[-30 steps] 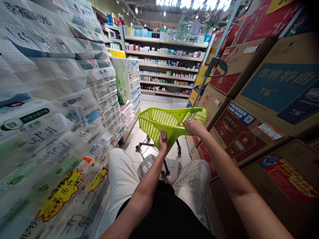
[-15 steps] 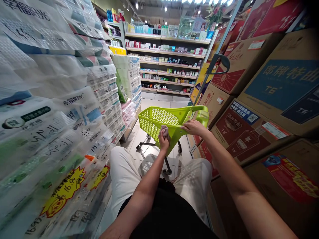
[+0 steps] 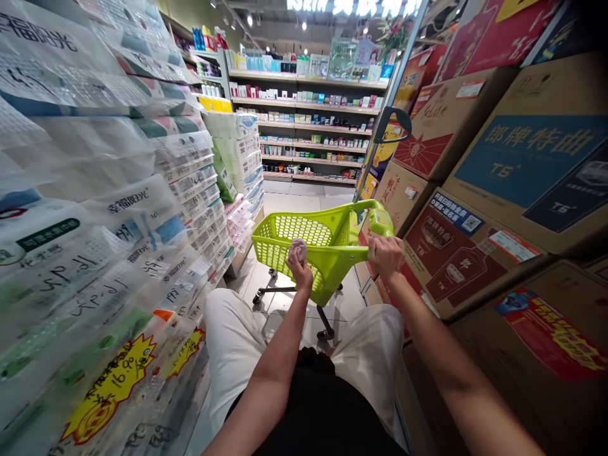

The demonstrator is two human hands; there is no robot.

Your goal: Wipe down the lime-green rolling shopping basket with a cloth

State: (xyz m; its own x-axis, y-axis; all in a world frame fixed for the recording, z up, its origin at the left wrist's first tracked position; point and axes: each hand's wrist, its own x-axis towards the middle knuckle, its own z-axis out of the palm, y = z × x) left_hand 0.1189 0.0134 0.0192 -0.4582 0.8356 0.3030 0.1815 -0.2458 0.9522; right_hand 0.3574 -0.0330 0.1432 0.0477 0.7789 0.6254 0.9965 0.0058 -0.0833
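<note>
A lime-green shopping cart with a perforated basket stands on dark wheeled legs in front of my knees. My left hand is closed on a crumpled greyish-pink cloth, held against the near rim of the basket. At the cart's right end, my right hand is wrapped around the green frame just below the handle. The basket's inner floor is mostly hidden by its near wall.
Stacked packs of tissue paper rise close on the left, with yellow price signs. Cardboard boxes are piled on the right, beside a dark pole-mounted handle. Shelves of small goods stand across the far end.
My right hand has shifted from the basket's rim to the frame near the handle and closed around it. The left hand has moved the cloth a little left and up along the rim.
</note>
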